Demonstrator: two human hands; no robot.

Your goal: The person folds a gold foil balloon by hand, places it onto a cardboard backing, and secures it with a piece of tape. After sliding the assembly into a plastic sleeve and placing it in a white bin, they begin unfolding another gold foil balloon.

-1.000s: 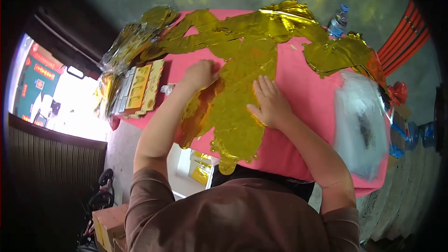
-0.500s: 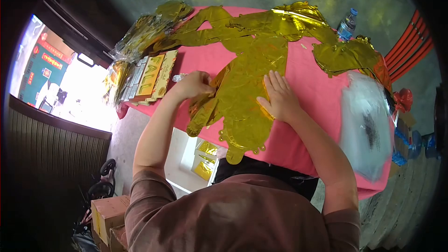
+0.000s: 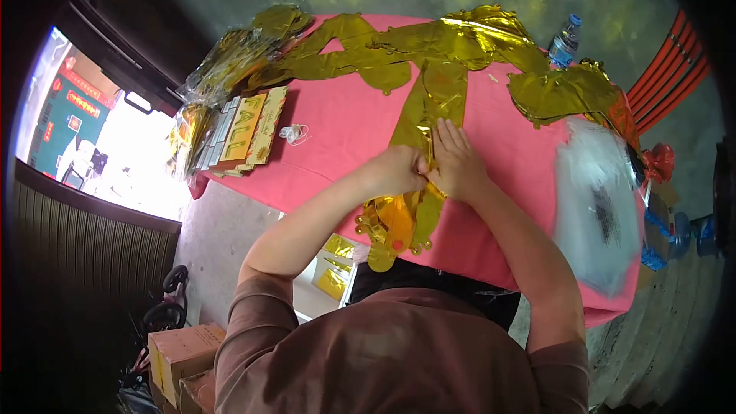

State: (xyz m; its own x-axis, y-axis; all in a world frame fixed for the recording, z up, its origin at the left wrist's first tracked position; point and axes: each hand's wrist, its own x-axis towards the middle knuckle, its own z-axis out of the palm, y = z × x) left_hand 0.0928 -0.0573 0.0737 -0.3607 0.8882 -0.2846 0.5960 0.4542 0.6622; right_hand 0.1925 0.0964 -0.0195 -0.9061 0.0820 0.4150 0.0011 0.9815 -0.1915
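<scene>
A large flat gold foil balloon point(image 3: 431, 100) lies lengthwise on the pink tablecloth point(image 3: 345, 130), now folded into a narrow strip. My left hand point(image 3: 396, 171) has brought the foil's left flap over to the middle and grips it there. My right hand point(image 3: 458, 162) lies flat on the folded foil right beside the left, fingers spread and pressing it down. The balloon's scalloped lower end point(image 3: 391, 226) hangs at the table's near edge, showing an orange underside.
More gold foil balloons point(image 3: 563, 92) lie at the far and right sides. Packaged gold items point(image 3: 245, 130) sit at the left, a small white string bundle point(image 3: 293, 134) near them. A water bottle point(image 3: 563, 40) stands far right; a clear plastic bag point(image 3: 602, 207) lies right.
My left hand swept from the balloon's left edge to the middle, folding the left half over. The foil went from wide to narrow. My right hand stayed pressing on it.
</scene>
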